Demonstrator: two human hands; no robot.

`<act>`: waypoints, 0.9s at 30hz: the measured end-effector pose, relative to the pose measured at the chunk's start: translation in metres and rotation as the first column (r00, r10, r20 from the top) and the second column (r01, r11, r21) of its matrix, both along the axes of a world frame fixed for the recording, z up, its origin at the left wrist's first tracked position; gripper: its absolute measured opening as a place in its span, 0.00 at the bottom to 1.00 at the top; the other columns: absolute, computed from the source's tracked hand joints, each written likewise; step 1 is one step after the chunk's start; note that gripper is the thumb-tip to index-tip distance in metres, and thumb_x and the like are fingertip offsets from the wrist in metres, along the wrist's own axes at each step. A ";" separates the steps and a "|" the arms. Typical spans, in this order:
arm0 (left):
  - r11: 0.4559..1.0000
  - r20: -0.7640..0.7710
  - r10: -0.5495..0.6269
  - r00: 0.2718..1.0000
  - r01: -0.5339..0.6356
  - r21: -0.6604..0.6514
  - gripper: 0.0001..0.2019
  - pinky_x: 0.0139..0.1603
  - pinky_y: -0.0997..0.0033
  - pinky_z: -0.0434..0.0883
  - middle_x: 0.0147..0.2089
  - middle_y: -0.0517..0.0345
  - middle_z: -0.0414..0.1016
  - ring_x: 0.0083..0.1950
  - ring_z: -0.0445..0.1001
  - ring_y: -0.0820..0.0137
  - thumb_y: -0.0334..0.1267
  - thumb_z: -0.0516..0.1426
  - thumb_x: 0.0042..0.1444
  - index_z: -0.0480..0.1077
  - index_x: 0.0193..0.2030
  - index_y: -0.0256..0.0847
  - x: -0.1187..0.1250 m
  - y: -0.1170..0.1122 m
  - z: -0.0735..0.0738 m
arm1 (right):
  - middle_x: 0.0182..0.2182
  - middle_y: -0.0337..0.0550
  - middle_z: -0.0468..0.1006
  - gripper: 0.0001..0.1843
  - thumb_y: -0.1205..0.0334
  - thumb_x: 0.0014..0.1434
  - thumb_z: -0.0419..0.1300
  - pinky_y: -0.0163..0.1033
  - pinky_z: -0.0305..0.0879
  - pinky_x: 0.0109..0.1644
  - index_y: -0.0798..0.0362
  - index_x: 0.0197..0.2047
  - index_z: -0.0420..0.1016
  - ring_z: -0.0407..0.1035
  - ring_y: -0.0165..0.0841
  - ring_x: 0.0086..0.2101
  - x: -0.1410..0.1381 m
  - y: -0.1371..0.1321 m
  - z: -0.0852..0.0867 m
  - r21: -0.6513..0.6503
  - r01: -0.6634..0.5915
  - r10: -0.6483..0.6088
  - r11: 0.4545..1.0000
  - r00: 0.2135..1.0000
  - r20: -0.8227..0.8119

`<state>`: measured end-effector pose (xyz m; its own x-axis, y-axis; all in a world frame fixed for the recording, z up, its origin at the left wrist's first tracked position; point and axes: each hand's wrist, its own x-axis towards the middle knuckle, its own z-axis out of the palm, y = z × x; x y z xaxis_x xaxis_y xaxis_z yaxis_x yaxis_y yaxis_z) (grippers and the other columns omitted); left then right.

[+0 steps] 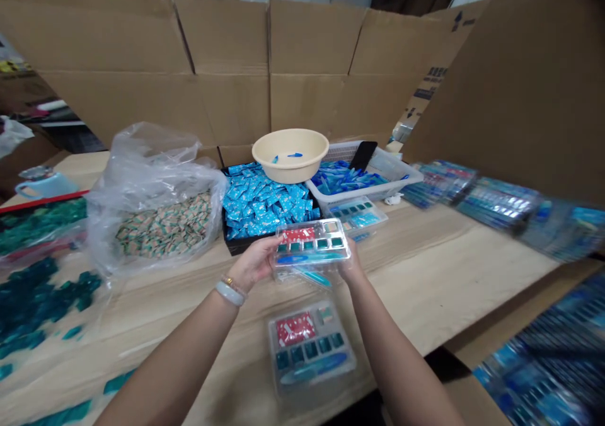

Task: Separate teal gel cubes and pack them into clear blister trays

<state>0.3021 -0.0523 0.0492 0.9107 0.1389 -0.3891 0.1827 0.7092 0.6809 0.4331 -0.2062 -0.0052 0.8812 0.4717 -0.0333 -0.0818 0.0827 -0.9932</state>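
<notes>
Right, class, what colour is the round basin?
The basin is pale cream-yellow, best seen in the head view.

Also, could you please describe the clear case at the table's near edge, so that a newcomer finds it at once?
On the wooden table, find the near edge, below the left hand and right hand in the picture. A clear case with a red packet, dark green squares and a blue pen-shaped item lies there. Unlike the similar case both hands hold, it rests untouched.

two hands (259, 261) (350, 266), one basin (290, 169)
</notes>
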 end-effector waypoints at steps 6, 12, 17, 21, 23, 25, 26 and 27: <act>0.996 0.039 0.030 0.999 -0.033 0.080 0.09 0.28 0.71 0.72 0.32 0.53 0.75 0.29 0.73 0.70 0.26 0.55 0.47 0.69 0.38 0.33 0.007 -0.011 0.005 | 0.31 0.49 0.78 0.25 0.46 0.56 0.44 0.47 0.65 0.42 0.57 0.35 0.72 0.71 0.40 0.38 0.014 -0.020 0.029 0.274 -0.250 0.348 0.929 0.843 -0.410; 0.990 0.015 0.081 0.997 -0.082 0.117 0.08 0.27 0.71 0.73 0.30 0.54 0.74 0.28 0.73 0.70 0.25 0.55 0.46 0.68 0.35 0.33 0.010 -0.022 0.011 | 0.28 0.44 0.78 0.12 0.61 0.57 0.47 0.40 0.66 0.42 0.55 0.32 0.70 0.72 0.33 0.36 0.019 -0.035 0.036 0.319 -0.194 0.331 0.928 0.822 -0.463; 0.990 0.010 0.076 0.997 -0.077 0.119 0.08 0.26 0.67 0.73 0.32 0.54 0.74 0.28 0.73 0.69 0.26 0.54 0.47 0.68 0.36 0.34 0.010 -0.021 0.012 | 0.29 0.42 0.77 0.10 0.70 0.50 0.50 0.37 0.67 0.38 0.55 0.35 0.70 0.72 0.32 0.35 0.017 -0.037 0.034 0.249 -0.190 0.282 0.950 0.866 -0.414; 0.993 0.009 0.062 0.998 -0.063 0.099 0.07 0.25 0.69 0.73 0.31 0.54 0.75 0.28 0.74 0.69 0.26 0.53 0.48 0.69 0.35 0.33 0.011 -0.020 0.013 | 0.28 0.44 0.77 0.09 0.67 0.52 0.51 0.38 0.68 0.37 0.56 0.33 0.71 0.72 0.33 0.33 0.018 -0.034 0.037 0.210 -0.187 0.262 0.960 0.865 -0.428; 0.994 0.005 0.058 0.998 -0.058 0.091 0.07 0.25 0.69 0.73 0.30 0.54 0.75 0.27 0.73 0.69 0.26 0.53 0.49 0.69 0.35 0.33 0.012 -0.020 0.013 | 0.27 0.43 0.77 0.09 0.65 0.53 0.51 0.38 0.67 0.37 0.56 0.32 0.71 0.72 0.33 0.32 0.018 -0.033 0.039 0.214 -0.169 0.250 0.962 0.858 -0.448; 0.995 0.011 0.048 0.999 -0.049 0.087 0.07 0.25 0.69 0.73 0.30 0.54 0.75 0.28 0.74 0.68 0.26 0.53 0.48 0.69 0.35 0.33 0.013 -0.020 0.012 | 0.26 0.42 0.77 0.09 0.63 0.54 0.50 0.38 0.67 0.37 0.56 0.32 0.71 0.72 0.33 0.31 0.017 -0.031 0.039 0.241 -0.156 0.256 0.958 0.844 -0.472; 0.995 0.018 0.044 0.999 -0.046 0.088 0.07 0.26 0.69 0.73 0.30 0.54 0.75 0.28 0.74 0.68 0.26 0.53 0.48 0.69 0.35 0.33 0.013 -0.020 0.012 | 0.26 0.42 0.77 0.10 0.61 0.55 0.50 0.39 0.67 0.38 0.56 0.32 0.71 0.72 0.33 0.30 0.015 -0.030 0.039 0.252 -0.149 0.258 0.956 0.835 -0.486; 0.995 0.026 0.039 0.999 -0.041 0.089 0.08 0.26 0.68 0.73 0.31 0.54 0.75 0.29 0.74 0.68 0.26 0.53 0.48 0.69 0.36 0.33 0.014 -0.020 0.011 | 0.25 0.42 0.77 0.11 0.60 0.56 0.50 0.39 0.67 0.38 0.56 0.32 0.71 0.72 0.33 0.30 0.014 -0.029 0.039 0.260 -0.142 0.258 0.955 0.827 -0.499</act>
<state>0.3159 -0.0723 0.0600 0.9125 0.2090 -0.3515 0.1381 0.6516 0.7459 0.4471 -0.2349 0.0340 0.6440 0.6831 -0.3445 -0.6196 0.2015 -0.7586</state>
